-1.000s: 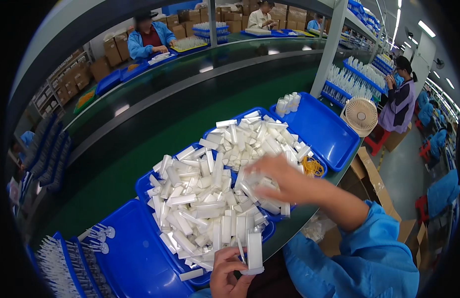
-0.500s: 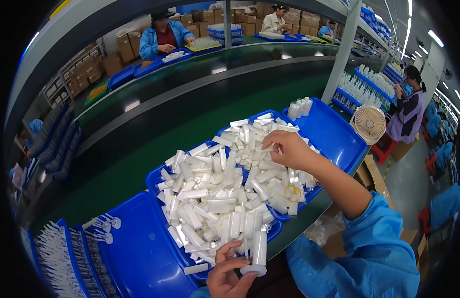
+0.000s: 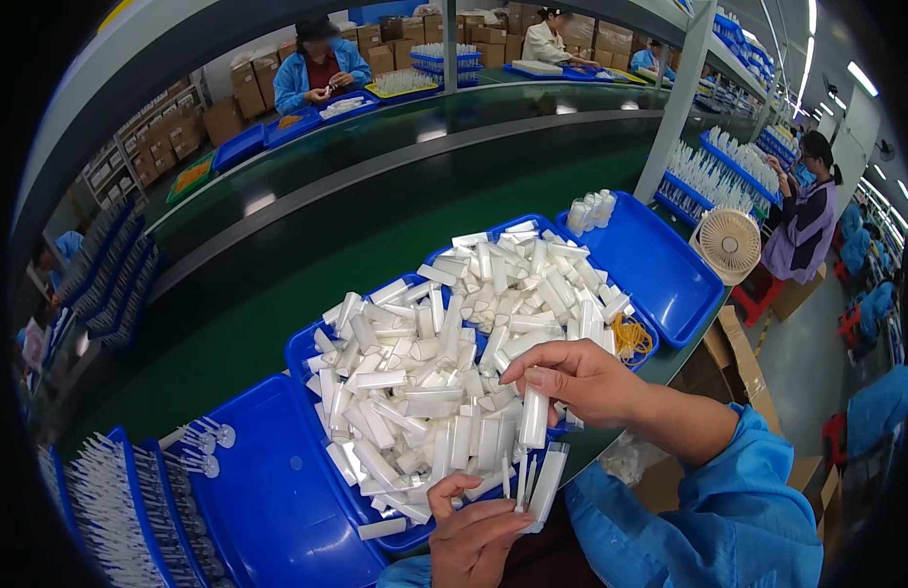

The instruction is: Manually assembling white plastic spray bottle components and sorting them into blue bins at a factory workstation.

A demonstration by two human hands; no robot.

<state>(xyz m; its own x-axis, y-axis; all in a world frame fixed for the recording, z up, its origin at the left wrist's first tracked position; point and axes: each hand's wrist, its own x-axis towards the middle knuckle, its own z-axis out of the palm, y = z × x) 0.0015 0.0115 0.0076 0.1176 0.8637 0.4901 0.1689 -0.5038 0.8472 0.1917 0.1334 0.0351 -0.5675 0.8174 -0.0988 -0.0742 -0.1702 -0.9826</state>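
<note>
Low in the view, my left hand point(image 3: 475, 537) grips a white plastic holder point(image 3: 521, 490) with thin upright prongs. A clear-and-white plastic sleeve point(image 3: 547, 482) stands on the holder's right side, slightly tilted. My right hand point(image 3: 586, 382) pinches the upper end of another white sleeve point(image 3: 534, 416) and holds it nearly upright, just above the prongs. Whether its lower end touches a prong I cannot tell. Beyond both hands, many loose white sleeves point(image 3: 380, 380) lie heaped in blue trays. The holder's base is largely hidden by my left fingers.
Yellow rubber bands point(image 3: 630, 339) lie beside the heap. A blue tray point(image 3: 660, 269) with a few upright white pieces point(image 3: 591, 211) and a round fan point(image 3: 728, 245) stand to the right. At left are a blue tray point(image 3: 277, 480) and racks of pronged holders point(image 3: 121, 500). Co-workers sit across the green conveyor point(image 3: 307, 220).
My right hand has come back from the heap toward my left hand, now carrying a sleeve. The holder in my left hand has shifted slightly right and tilted.
</note>
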